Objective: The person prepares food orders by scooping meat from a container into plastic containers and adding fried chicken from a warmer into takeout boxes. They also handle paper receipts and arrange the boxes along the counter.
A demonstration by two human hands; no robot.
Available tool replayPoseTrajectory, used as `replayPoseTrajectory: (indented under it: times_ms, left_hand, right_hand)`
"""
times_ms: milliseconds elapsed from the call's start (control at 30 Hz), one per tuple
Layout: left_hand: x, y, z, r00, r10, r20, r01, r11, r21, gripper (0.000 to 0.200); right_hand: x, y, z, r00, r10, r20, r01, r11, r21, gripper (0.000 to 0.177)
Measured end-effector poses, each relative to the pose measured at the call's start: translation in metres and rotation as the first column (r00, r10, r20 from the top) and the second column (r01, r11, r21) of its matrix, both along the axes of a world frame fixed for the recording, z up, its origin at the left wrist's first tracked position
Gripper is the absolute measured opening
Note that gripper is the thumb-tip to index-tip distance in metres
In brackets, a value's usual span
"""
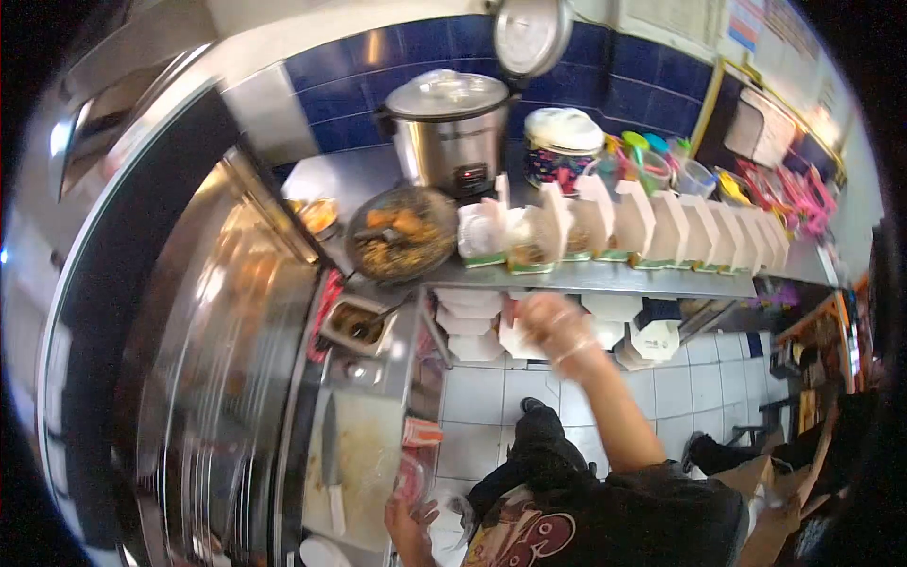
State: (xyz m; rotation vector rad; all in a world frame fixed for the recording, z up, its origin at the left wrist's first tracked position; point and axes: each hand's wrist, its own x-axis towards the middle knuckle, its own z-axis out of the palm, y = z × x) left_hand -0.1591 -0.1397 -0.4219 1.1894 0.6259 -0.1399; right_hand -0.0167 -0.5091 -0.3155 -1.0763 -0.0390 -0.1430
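My right hand [557, 331], blurred and in what looks like a clear glove, is raised in front of the counter's edge; whether it holds anything is too smeared to tell. Low in the view, my left hand [410, 525] has its fingers apart beside the cutting board [368, 444], near a clear container [412, 475]. Beyond my right hand, a row of open white boxes [628, 227] lines the steel counter [586, 277]. Left of the boxes sits a dark pan [402, 232] of food. A knife [330, 444] lies on the cutting board.
A large cooker [452, 132] and a patterned pot [563, 146] stand behind the boxes. Colourful cups [652, 165] are at the back right. A sauce tray [359, 326] with a ladle sits left. More boxes [468, 326] are below the counter. Glass-fronted case [217, 378] at far left.
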Motion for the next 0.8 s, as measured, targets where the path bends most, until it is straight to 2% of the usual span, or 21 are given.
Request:
replayPoseTrajectory:
  times_ms: [33, 67, 100, 133, 167, 200, 233, 267, 300, 333, 367, 400, 467, 533, 567, 600, 633, 733, 767, 800]
  left_hand:
    - [0.008, -0.02, 0.004, 1.0, -0.021, 0.002, 0.021, 1.0, 0.018, 0.033]
    - [0.024, -0.04, 0.006, 0.996, -0.081, -0.023, 0.083, 0.992, 0.094, 0.034]
    - [0.041, -0.064, 0.007, 0.99, -0.134, -0.052, 0.141, 0.975, 0.171, 0.035]
    - [0.057, -0.089, 0.005, 0.988, -0.143, -0.056, 0.152, 0.97, 0.189, 0.035]
    - [0.07, -0.113, 0.001, 0.983, -0.176, -0.045, 0.181, 0.97, 0.161, 0.037]
    - [0.077, -0.133, -0.001, 0.977, -0.209, -0.047, 0.213, 0.968, 0.134, 0.041]
    - [0.083, -0.155, 0.001, 0.972, -0.219, -0.089, 0.231, 0.96, 0.157, 0.041]
    - [0.093, -0.181, 0.002, 0.983, -0.167, -0.077, 0.174, 0.979, 0.104, 0.043]
    - [0.104, -0.208, 0.005, 0.993, -0.106, -0.05, 0.108, 0.993, 0.038, 0.044]
    - [0.112, -0.23, 0.012, 0.993, -0.104, -0.061, 0.106, 0.993, 0.044, 0.044]
    - [0.117, -0.245, 0.021, 0.98, -0.176, -0.087, 0.181, 0.983, 0.043, 0.045]
    - [0.121, -0.258, 0.029, 0.963, -0.244, -0.114, 0.25, 0.967, 0.042, 0.046]
    - [0.132, -0.278, 0.038, 0.957, -0.22, -0.187, 0.243, 0.964, 0.11, 0.046]
    - [0.135, -0.291, 0.045, 0.944, -0.199, -0.263, 0.249, 0.953, 0.172, 0.046]
    - [0.137, -0.297, 0.046, 0.951, -0.174, -0.256, 0.232, 0.948, 0.217, 0.046]
    - [0.141, -0.303, 0.047, 0.957, -0.152, -0.246, 0.216, 0.941, 0.261, 0.046]
    - [0.145, -0.306, 0.045, 0.968, -0.15, -0.202, 0.195, 0.955, 0.223, 0.046]
    - [0.155, -0.318, 0.047, 0.967, -0.161, -0.199, 0.206, 0.95, 0.233, 0.045]
    - [0.157, -0.324, 0.047, 0.964, -0.16, -0.211, 0.21, 0.948, 0.24, 0.045]
    - [0.16, -0.33, 0.047, 0.965, -0.148, -0.216, 0.198, 0.952, 0.232, 0.044]
  right_hand:
    - [0.007, -0.06, -0.008, 0.971, -0.23, -0.064, 0.227, 0.973, -0.052, 0.024]
    - [0.016, -0.112, -0.01, 0.914, -0.404, 0.015, 0.404, 0.912, -0.069, 0.028]
    - [0.029, -0.163, -0.008, 0.815, -0.578, -0.047, 0.552, 0.797, -0.246, 0.03]
    - [0.04, -0.211, -0.014, 0.748, -0.66, 0.067, 0.62, 0.66, -0.424, 0.03]
    - [0.057, -0.254, -0.013, 0.661, -0.748, -0.067, 0.564, 0.553, -0.613, 0.031]
    - [0.074, -0.291, -0.017, 0.649, -0.754, -0.1, 0.558, 0.561, -0.612, 0.031]
    - [0.088, -0.322, -0.027, 0.676, -0.736, -0.008, 0.353, 0.334, -0.874, 0.03]
    - [0.091, -0.345, -0.042, 0.734, -0.677, 0.057, 0.112, 0.037, -0.993, 0.028]
    - [0.105, -0.379, -0.106, 0.789, -0.607, 0.098, 0.158, 0.046, -0.986, 0.03]
    - [0.118, -0.413, -0.17, 0.837, -0.53, 0.139, 0.201, 0.062, -0.978, 0.032]
    - [0.131, -0.445, -0.232, 0.876, -0.448, 0.177, 0.239, 0.085, -0.967, 0.035]
    - [0.121, -0.429, -0.197, 0.868, -0.481, 0.124, 0.171, 0.055, -0.984, 0.031]
    - [0.1, -0.386, -0.104, 0.841, -0.541, 0.018, 0.021, 0.001, -1.0, 0.025]
    - [0.077, -0.372, -0.111, 0.811, -0.536, 0.234, 0.174, -0.161, -0.972, 0.022]
    - [0.067, -0.367, -0.117, 0.816, -0.534, 0.221, 0.165, -0.15, -0.975, 0.022]
    - [0.057, -0.364, -0.124, 0.807, -0.528, 0.266, 0.248, -0.107, -0.963, 0.025]
    - [0.055, -0.363, -0.126, 0.791, -0.526, 0.312, 0.329, -0.064, -0.942, 0.028]
    - [0.065, -0.349, -0.115, 0.835, -0.517, 0.19, 0.226, 0.008, -0.974, 0.031]
    - [0.076, -0.346, -0.117, 0.836, -0.52, 0.175, 0.215, 0.017, -0.976, 0.031]
    - [0.089, -0.346, -0.12, 0.825, -0.514, 0.236, 0.238, -0.063, -0.969, 0.031]
